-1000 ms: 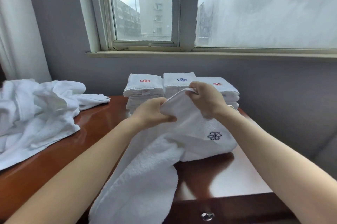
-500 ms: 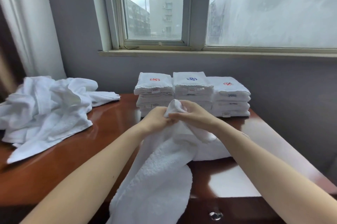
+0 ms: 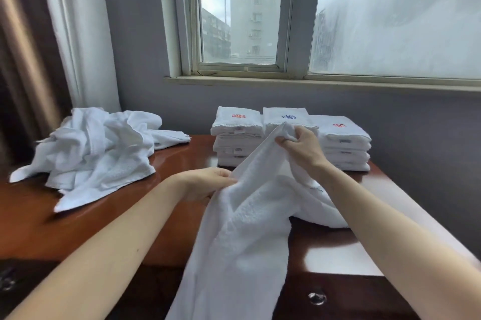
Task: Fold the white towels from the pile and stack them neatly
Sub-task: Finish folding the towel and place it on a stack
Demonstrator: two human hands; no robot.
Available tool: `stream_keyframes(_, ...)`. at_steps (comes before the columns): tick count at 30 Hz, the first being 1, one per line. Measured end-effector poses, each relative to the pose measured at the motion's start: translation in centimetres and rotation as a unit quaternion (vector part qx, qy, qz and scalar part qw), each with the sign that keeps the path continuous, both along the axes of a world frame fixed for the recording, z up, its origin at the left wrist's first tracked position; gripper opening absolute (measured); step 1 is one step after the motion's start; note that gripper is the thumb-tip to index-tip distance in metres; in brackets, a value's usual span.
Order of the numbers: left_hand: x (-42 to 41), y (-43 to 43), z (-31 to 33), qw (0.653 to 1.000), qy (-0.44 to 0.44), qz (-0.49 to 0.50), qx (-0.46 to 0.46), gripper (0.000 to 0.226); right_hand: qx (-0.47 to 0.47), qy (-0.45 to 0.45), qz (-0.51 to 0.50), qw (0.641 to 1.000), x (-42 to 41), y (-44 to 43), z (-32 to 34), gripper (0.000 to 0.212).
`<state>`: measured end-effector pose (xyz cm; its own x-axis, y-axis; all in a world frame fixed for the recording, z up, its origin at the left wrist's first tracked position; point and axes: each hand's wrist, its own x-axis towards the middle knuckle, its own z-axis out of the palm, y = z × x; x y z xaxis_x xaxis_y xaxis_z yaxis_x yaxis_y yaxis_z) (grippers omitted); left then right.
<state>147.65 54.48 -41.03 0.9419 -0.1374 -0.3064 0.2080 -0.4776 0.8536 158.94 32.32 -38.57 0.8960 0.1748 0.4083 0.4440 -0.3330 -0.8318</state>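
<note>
The white towel (image 3: 247, 228) I am folding hangs between my two hands. My right hand (image 3: 303, 149) is raised and pinches one corner of it between thumb and curled fingers. My left hand (image 3: 205, 181), lower and nearer to me, grips the towel's edge with its fingers closed on the cloth. From my hands the towel drapes down toward me and over the front edge of the wooden tabletop (image 3: 78, 228), and a bunched part of it lies on the wood under my right forearm. Just beyond my right hand, three stacks of folded white towels stand side by side by the wall: the left stack (image 3: 235, 142) with a red emblem on top, the middle stack (image 3: 285, 118) with a blue one, and the right stack (image 3: 346, 147) with a red one. Well off to the left of my left hand, the pile of unfolded towels (image 3: 96, 153) lies rumpled on the tabletop. Below my right forearm a metal drawer knob (image 3: 317, 296) shows on the front. Past the stacks are a window (image 3: 242, 20) and, to the left, a curtain (image 3: 78, 33).
</note>
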Motion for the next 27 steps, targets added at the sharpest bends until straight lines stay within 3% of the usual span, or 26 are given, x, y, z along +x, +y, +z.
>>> stream_keyframes(2, 0.3, -0.2, 1.5, 0.983, -0.135, 0.104, 0.067, 0.019, 0.023, -0.005, -0.011, 1.000, -0.4, -0.5, 0.8, 0.028)
stream_keyframes(4, 0.4, -0.7, 4.1, 0.932, -0.272, 0.192, 0.141, 0.023, 0.047, -0.023, -0.013, 0.999, -1.1, -1.1, 1.9, 0.031)
stream_keyframes(6, 0.0, -1.3, 7.1, 0.859, -0.359, 0.264, 0.251, 0.027, 0.056, -0.050, -0.015, 0.997, -2.0, -1.5, 3.4, 0.033)
stream_keyframes(8, -0.9, -2.1, 9.6, 0.764, -0.435, 0.309, 0.362, 0.028, 0.061, -0.079, -0.022, 0.995, -3.3, -1.9, 5.1, 0.033)
stream_keyframes(10, -2.0, -2.8, 11.5, 0.679, -0.508, 0.321, 0.422, 0.028, 0.070, -0.106, -0.020, 0.992, -4.6, -2.3, 6.8, 0.032)
stream_keyframes(13, -4.2, -3.0, 13.7, 0.604, -0.572, 0.322, 0.452, 0.026, 0.095, -0.121, -0.001, 0.988, -6.4, -2.7, 9.0, 0.033)
stream_keyframes(18, -7.0, -2.0, 16.1, 0.539, -0.623, 0.313, 0.472, 0.028, 0.120, -0.109, 0.050, 0.985, -9.2, -2.6, 11.6, 0.020)
stream_keyframes(22, -7.4, -1.3, 17.6, 0.504, -0.653, 0.303, 0.476, 0.033, 0.130, -0.049, 0.120, 0.983, -9.6, -2.9, 13.7, 0.015)
stream_keyframes(25, -6.2, -0.6, 18.2, 0.504, -0.658, 0.293, 0.477, 0.032, 0.088, 0.003, 0.130, 0.988, -8.7, -3.4, 14.6, 0.022)
stream_keyframes(27, -4.2, -0.2, 17.3, 0.519, -0.643, 0.285, 0.486, 0.026, 0.057, 0.025, 0.110, 0.992, -7.3, -3.4, 13.9, 0.051)
